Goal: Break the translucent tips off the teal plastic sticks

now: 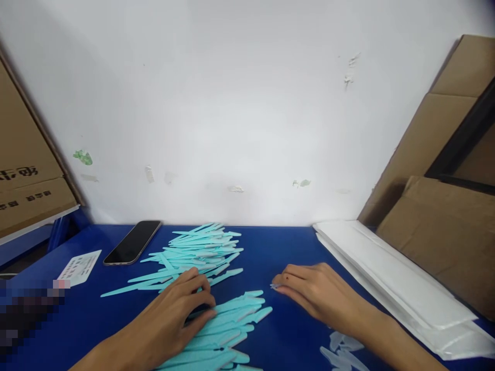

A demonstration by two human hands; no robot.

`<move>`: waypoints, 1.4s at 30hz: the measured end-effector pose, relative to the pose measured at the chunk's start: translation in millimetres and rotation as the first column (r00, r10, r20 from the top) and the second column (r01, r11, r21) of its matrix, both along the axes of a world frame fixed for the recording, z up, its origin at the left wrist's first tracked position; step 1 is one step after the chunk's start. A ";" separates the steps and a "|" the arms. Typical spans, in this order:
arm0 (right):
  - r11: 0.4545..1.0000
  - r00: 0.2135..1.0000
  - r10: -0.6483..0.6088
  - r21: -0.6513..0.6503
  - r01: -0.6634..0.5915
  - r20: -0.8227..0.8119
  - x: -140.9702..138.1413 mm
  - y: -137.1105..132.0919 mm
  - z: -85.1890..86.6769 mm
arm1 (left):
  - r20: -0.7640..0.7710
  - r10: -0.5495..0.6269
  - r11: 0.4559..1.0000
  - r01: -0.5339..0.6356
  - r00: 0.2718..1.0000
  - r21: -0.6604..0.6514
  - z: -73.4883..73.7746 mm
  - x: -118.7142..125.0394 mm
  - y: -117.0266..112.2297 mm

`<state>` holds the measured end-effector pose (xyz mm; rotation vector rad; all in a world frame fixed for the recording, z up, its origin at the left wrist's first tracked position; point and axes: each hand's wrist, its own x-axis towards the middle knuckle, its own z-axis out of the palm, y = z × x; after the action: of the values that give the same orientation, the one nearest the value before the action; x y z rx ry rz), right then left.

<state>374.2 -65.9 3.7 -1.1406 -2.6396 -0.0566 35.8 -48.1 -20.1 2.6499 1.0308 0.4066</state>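
Two groups of teal razors on a blue table, a translucent cap in the right fingers

Teal plastic eyebrow razors (201, 252) lie in two groups on the blue table (284, 250). The farther group is a loose, crisscrossed heap reaching back near the white wall (247, 103); the nearer razors (228, 330) overlap in a row at the bottom centre, most with their blade ends toward the right.

The left hand (176, 314) is between the two groups, its fingers curled and its thumb just beside the nearer razors. The tips of thumb and index finger are close together with a gap behind them; whether they grip a razor cannot be told.

The right hand (317, 288) is right of the razors, thumb and fingers pinched together on a small translucent cap (274, 286). More translucent caps (342, 353) lie loose on the table below the right wrist, partly covered by the forearm.

As for containers, a printed cardboard box (27, 134) stands at the left and brown cardboard (417, 134) leans at the right, next to a black edge; the contents of both are hidden. Flat white packets (386, 273) are stacked along the table's right side, their contents not visible. At the far left, a dark-screened smartphone (132, 243) lies near a printed card (81, 267).
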 end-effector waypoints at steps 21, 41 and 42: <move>0.998 0.860 0.012 0.055 0.018 -0.511 -12.6 -1.6 -12.9 | 0.212 0.116 0.989 -0.133 0.971 0.070 -2.4 -1.4 6.0; 0.913 0.511 -0.394 -0.388 0.126 -0.764 -31.9 -10.3 -14.9 | 0.301 0.084 0.977 -0.138 0.950 0.162 -2.4 -0.7 0.5; 0.914 0.501 -0.395 -0.381 0.136 -0.770 -31.9 -10.1 -14.2 | 0.306 0.081 0.976 -0.138 0.949 0.171 -2.1 -0.9 1.0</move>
<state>342.3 -76.0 -10.5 -1.2270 -1.5966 0.6652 34.9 -47.1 -22.2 2.5866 1.0908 0.9409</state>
